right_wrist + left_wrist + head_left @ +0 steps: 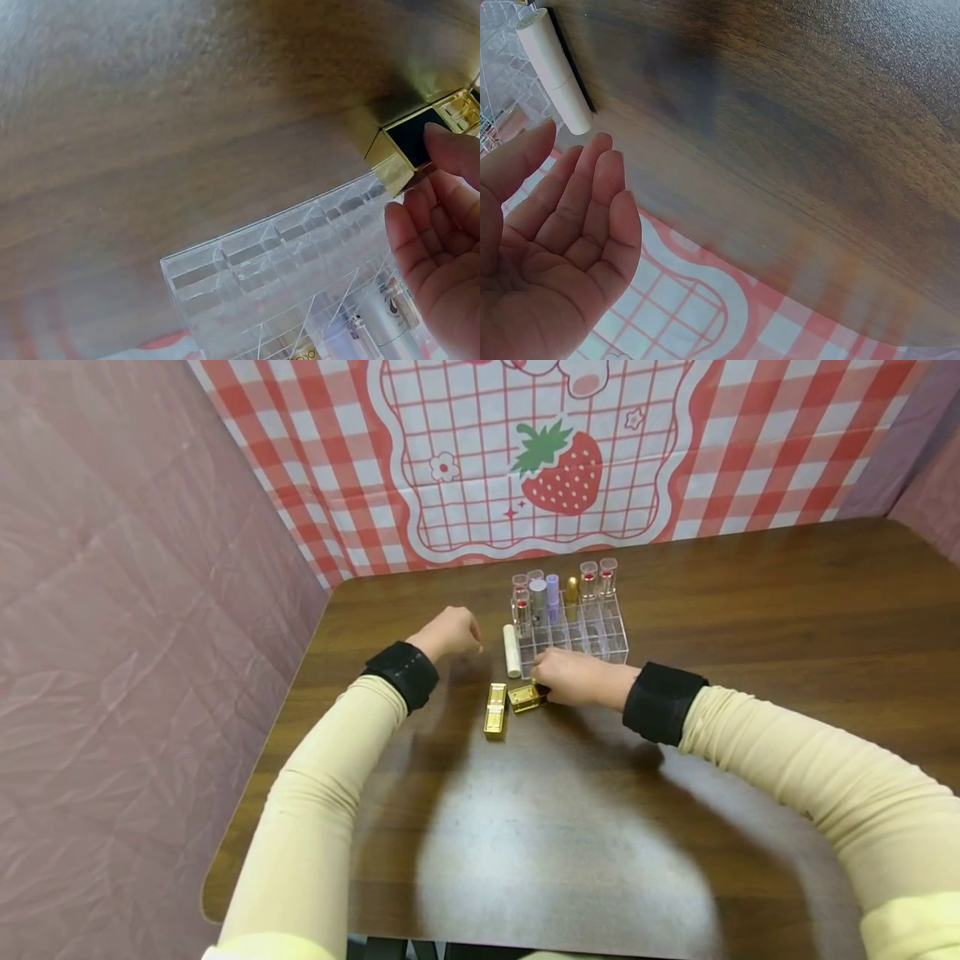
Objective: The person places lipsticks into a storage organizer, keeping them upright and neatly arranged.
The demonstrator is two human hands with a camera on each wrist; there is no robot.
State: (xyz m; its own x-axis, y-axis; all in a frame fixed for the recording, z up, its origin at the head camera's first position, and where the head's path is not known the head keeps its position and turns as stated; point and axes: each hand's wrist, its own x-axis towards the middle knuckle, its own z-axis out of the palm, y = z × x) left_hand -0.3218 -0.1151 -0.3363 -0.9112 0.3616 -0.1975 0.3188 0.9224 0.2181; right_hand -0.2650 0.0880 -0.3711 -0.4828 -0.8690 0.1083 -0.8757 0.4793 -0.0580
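My right hand (pixel 567 677) pinches a gold lipstick case (pixel 394 156) by its end, at the front edge of the clear lipstick organizer (pixel 611 635). In the right wrist view the thumb lies on the case's black panel, with the fingers curled behind. A second gold lipstick case (pixel 496 710) lies just left of it on the table. Over the table to the left, my left hand (pixel 570 240) is empty, palm showing and fingers loosely bent. Beyond its fingertips is a cream-white tube (pixel 553 71), which lies along the organizer's left side.
Several lipsticks stand in the organizer's back and left slots, among them a silver tube (pixel 537 600), a lilac tube (pixel 552 596) and a gold bullet-shaped one (pixel 572 597). A red checked cloth (pixel 330 468) with a strawberry print hangs behind the wooden table (pixel 750 635).
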